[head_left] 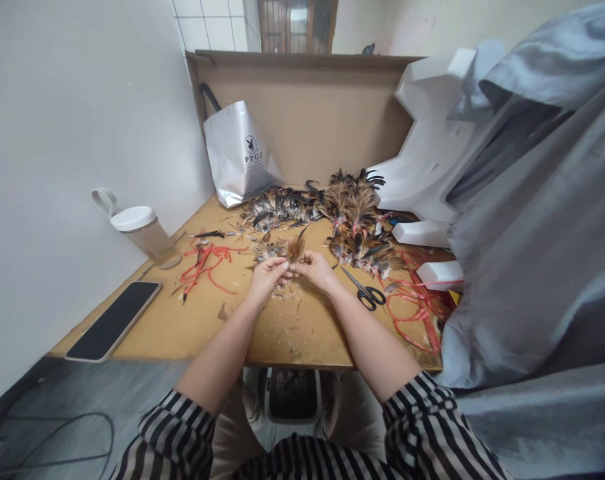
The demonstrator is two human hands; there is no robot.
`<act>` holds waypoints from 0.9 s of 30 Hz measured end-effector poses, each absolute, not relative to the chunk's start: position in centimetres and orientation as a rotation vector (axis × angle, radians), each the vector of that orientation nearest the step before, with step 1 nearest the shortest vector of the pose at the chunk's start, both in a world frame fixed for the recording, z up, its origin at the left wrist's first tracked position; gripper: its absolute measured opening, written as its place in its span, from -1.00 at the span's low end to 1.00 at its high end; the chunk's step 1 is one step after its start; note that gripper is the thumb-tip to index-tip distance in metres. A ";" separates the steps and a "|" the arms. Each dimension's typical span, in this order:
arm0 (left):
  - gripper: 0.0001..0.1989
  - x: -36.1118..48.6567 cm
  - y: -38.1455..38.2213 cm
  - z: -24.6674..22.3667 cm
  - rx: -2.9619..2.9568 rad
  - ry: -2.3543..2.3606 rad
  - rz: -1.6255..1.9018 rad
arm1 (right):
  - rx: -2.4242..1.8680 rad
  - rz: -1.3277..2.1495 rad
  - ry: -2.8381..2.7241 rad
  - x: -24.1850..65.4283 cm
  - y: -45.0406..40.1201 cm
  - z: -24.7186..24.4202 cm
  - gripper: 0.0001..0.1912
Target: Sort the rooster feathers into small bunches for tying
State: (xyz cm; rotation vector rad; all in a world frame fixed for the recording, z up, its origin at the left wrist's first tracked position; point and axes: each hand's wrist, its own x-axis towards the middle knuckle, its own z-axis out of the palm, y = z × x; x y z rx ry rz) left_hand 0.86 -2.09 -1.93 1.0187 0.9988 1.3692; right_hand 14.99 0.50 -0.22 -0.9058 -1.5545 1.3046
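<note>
Over the middle of the wooden table [182, 327], my left hand [268, 277] and my right hand [315, 270] meet with fingertips pinched together. Between them they hold a small bunch of brown feathers [296, 249] by its lower end, tips pointing up. The held ends are hidden by my fingers. Some loose greyish-brown feathers [265, 251] lie just behind my left hand. To the right of my right hand rests a pair of black-handled scissors [370, 295]. Bundles of brown feathers [352, 200] and a pile of dark feathers [282, 208] lie further back.
Red strips [207, 263] lie at left, and more red ribbon [412, 313] at right. A lidded cup [145, 233] and a phone [115, 323] occupy the left side. Behind stand a silver bag [242, 153] and white foam [417, 133]. Grey cloth [527, 233] hangs at right; a bin [292, 397] is below.
</note>
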 end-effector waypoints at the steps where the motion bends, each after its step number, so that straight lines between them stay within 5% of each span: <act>1: -0.62 0.9 -2.1 -2.0 1.040 1.014 1.381 | -0.926 1.282 -1.559 15.0 0.5 -0.3 -0.77; 27: -0.68 0.9 -2.2 -1.5 1.041 1.131 1.390 | -0.998 1.262 -1.596 15.2 0.8 -0.6 -0.86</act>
